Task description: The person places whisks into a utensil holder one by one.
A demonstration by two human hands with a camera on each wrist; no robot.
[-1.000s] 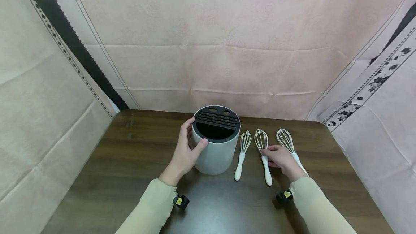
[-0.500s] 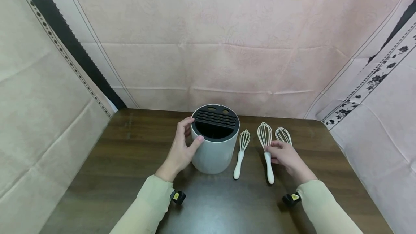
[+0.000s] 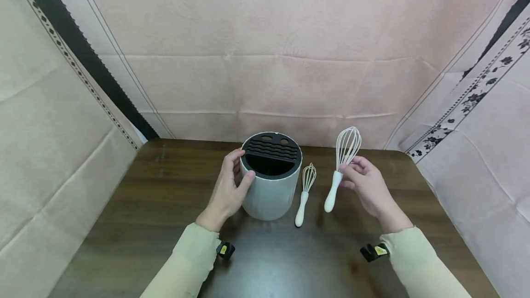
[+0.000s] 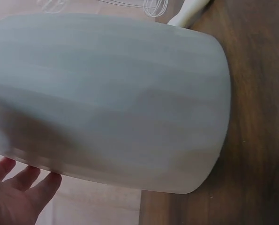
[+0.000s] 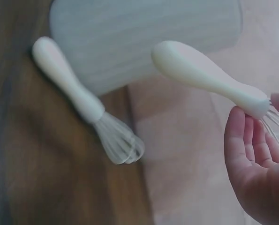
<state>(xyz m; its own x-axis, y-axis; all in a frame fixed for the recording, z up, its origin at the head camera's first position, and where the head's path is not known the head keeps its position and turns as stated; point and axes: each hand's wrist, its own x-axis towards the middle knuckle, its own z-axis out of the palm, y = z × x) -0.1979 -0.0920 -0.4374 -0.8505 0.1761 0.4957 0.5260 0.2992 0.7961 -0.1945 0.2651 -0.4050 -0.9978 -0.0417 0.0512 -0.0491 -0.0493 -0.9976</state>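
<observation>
A white whisk (image 3: 333,192) is held up off the table, right of a utensil holder. My right hand (image 3: 366,185) pinches it where the wires meet the handle; in the right wrist view, its white handle (image 5: 195,68) points away from the fingers. The holder is a pale grey cylinder (image 3: 267,199) with a black slotted lid (image 3: 273,146), standing upright. My left hand (image 3: 227,187) grips its left side near the rim, thumb in front. Between holder and raised whisk, a smaller whisk (image 3: 304,201) lies on the table. The third whisk seen earlier is not visible.
The dark wooden table (image 3: 165,224) has rounded far corners. Pale cloth (image 3: 265,59) hangs behind it and on both sides, with dark gaps at the back corners.
My right hand has lifted the middle whisk off the table and moved it up and away from me, tilting it. My left hand stays on the holder. The rightmost whisk has gone from sight.
</observation>
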